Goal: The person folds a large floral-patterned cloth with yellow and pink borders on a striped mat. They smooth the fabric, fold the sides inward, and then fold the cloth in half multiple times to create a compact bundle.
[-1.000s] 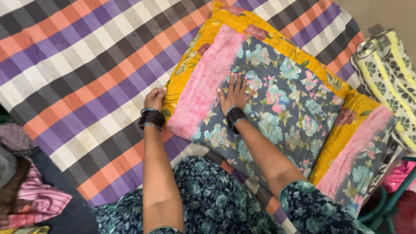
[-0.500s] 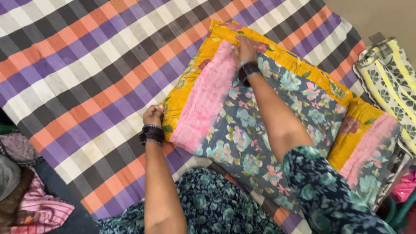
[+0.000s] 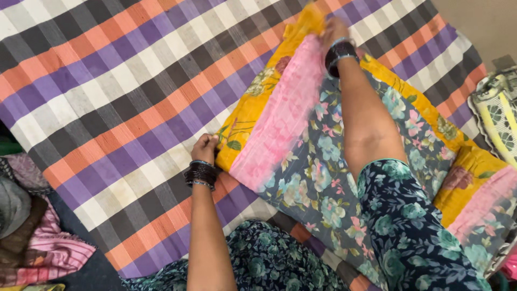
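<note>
From the head view, you are in the middle of folding the floral quilt point(image 3: 301, 161) — grey-blue flowers in the middle, a pink band and a yellow border. It lies already doubled on the striped bedsheet point(image 3: 107, 102), its right end running off toward the right edge of the view. Your left hand point(image 3: 206, 148) is clenched on the near left corner of the yellow border, pinning it where it meets the sheet. Your right hand point(image 3: 335, 29) reaches to the far corner and grips the edge there, fingers curled over the cloth. With both corners of that 1 edge held, the next move, as I judge it, calls for an even lift and carry so the layers do not slip apart.

The surface is a bed or mat covered in orange, purple, grey and white stripes, lying flat with faint creases. At the near left sits a heap of clothes point(image 3: 32, 237), pink-striped and brown. At the far right a second folded blanket point(image 3: 498, 116), yellow and patterned, lies beside a plain floor — well apart from your hands.
</note>
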